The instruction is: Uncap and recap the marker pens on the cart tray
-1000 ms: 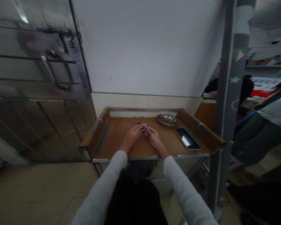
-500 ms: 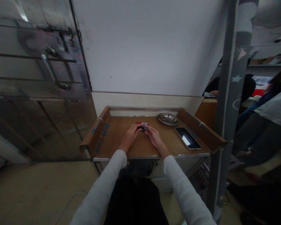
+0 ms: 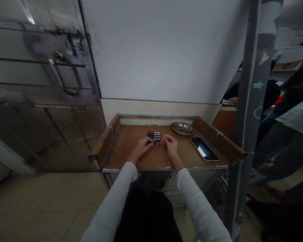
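Several small batteries (image 3: 154, 136), dark with red and silver ends, lie side by side in a row on the brown cardboard-lined tray table (image 3: 131, 156). My left hand (image 3: 142, 147) rests just left of the row, fingers curled, its fingertips touching the nearest battery. My right hand (image 3: 170, 145) sits just right of the row with fingers pinched together close to the battery ends; whether anything is in the pinch I cannot make out.
A shallow metal dish (image 3: 182, 128) stands at the back right of the tray, a phone (image 3: 204, 148) lies face up near the right rim. A steel door (image 3: 40, 87) is on the left, a grey post (image 3: 244, 111) on the right. Other people stand beyond the post.
My hands have drawn back towards me and apart, uncovering the row of batteries now lying on the cardboard. The view has shifted slightly.
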A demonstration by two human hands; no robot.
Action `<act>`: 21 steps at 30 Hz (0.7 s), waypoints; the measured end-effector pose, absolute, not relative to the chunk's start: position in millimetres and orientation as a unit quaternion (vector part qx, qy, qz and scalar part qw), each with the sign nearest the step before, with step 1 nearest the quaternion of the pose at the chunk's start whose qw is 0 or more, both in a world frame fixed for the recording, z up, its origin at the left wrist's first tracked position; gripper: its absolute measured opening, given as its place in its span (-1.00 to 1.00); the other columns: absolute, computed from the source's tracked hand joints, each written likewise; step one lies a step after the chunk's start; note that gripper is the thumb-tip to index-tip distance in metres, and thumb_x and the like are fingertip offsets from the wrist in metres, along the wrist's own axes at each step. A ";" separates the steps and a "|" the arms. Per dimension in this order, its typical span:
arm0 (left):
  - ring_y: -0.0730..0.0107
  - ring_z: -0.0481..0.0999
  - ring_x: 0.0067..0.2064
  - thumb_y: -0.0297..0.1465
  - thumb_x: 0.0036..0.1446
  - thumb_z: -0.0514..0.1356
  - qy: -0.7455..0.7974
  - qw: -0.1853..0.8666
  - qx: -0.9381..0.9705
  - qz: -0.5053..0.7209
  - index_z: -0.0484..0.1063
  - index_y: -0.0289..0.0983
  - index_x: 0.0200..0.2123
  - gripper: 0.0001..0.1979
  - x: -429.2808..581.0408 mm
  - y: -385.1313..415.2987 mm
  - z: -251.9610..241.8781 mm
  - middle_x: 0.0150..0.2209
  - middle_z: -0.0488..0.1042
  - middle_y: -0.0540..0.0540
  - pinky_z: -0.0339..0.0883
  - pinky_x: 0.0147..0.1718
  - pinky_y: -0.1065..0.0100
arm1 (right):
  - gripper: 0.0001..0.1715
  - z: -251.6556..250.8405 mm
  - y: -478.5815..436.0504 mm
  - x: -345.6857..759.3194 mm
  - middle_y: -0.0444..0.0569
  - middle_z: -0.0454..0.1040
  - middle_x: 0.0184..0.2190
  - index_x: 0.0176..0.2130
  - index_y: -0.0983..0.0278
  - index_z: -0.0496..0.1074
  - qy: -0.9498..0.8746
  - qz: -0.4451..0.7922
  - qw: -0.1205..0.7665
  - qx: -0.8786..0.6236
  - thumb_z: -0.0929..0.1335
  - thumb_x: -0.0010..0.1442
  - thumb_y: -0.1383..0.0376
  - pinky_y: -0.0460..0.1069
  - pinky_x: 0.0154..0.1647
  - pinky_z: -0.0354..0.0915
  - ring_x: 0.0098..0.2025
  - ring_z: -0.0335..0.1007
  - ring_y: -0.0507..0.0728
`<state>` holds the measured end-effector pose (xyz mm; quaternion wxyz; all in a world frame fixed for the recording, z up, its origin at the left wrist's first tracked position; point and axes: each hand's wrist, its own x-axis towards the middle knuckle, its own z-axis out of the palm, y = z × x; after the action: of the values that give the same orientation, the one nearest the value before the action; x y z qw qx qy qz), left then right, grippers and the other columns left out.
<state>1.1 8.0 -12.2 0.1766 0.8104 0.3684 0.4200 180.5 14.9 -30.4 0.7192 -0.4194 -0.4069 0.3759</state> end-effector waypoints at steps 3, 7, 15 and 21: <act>0.36 0.45 -0.19 -0.46 0.09 0.17 0.381 0.169 0.830 0.370 0.41 -0.24 -0.32 -0.94 2.4 10.2 -14.6 -0.26 0.46 -0.05 0.32 -0.13 0.30 | -0.71 -25.7 10.2 177.9 -0.05 0.52 -0.38 -0.38 0.28 0.46 -0.482 0.330 0.683 -0.439 0.45 -0.13 0.17 0.00 -0.19 0.31 -0.30 0.40 0.08; 0.29 0.36 -0.06 -0.50 0.11 0.12 0.410 0.092 0.826 0.375 0.41 -0.24 -0.30 -0.89 3.0 11.8 -14.2 -0.19 0.41 -0.10 0.28 -0.03 0.22 | -0.87 -21.1 3.9 168.4 -0.08 0.52 -0.39 -0.40 0.24 0.47 -0.624 0.325 0.571 -0.423 0.40 -0.04 0.24 0.00 -0.19 0.29 -0.29 0.40 0.09; 0.30 0.32 -0.06 -0.56 0.09 0.08 0.397 0.059 0.837 0.372 0.42 -0.25 -0.25 -0.80 2.1 14.1 -18.6 -0.18 0.34 -0.10 0.25 -0.01 0.22 | -0.83 -26.9 -0.3 169.7 -0.02 0.45 -0.25 -0.29 0.24 0.44 -0.759 0.118 0.420 -0.483 0.34 0.05 0.42 0.05 -0.06 0.20 -0.13 0.31 0.14; 0.28 0.33 -0.12 -0.44 0.10 0.15 0.411 0.074 0.841 0.344 0.41 -0.24 -0.32 -0.94 2.9 13.4 -17.3 -0.25 0.36 -0.09 0.26 -0.07 0.21 | -0.91 -31.0 0.6 173.7 0.03 0.40 -0.28 -0.34 0.27 0.44 -0.740 0.070 0.384 -0.548 0.31 0.14 0.34 0.04 -0.11 0.22 -0.19 0.30 0.15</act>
<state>2.9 13.4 -17.3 0.0737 0.8409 0.4111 0.3442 173.7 0.6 -31.0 0.3844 -0.5478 -0.7397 0.0704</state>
